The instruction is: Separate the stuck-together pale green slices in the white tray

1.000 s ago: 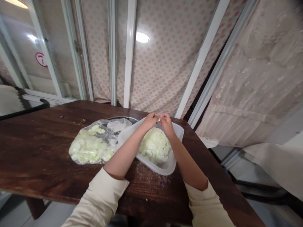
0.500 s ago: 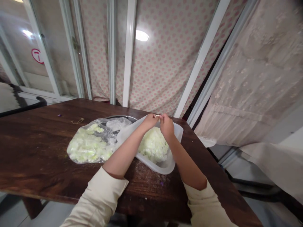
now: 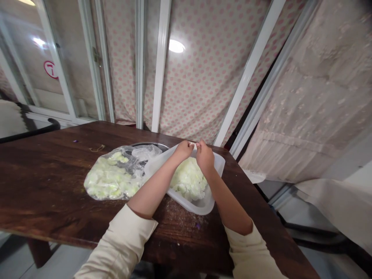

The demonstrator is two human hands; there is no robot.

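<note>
My left hand [image 3: 184,150] and my right hand [image 3: 204,157] are close together over the far end of a white plastic tub [image 3: 200,209]. Both are closed, fingertips pinched, with a narrow gap between them. Whatever the fingers hold is too small to make out. In the tub, partly behind my forearms, lies a heap of pale yellow-green pieces [image 3: 189,180], whose kind I cannot tell. Left of the tub, a clear plastic bag [image 3: 109,178] holds similar pale green pieces, its crumpled end lying over a round metal tray [image 3: 162,147].
Everything rests on a dark wooden table [image 3: 58,170]. Small crumbs [image 3: 181,213] are scattered before the tub. A thin tie [image 3: 97,148] and a purple scrap [image 3: 75,141] lie toward the back left. Behind the table stand framed panes with a dotted curtain [image 3: 197,89].
My fingertips have drawn slightly apart, and the small pale bit seen between them before is no longer visible there. The tub and bag stay in place; the view has shifted slightly.
</note>
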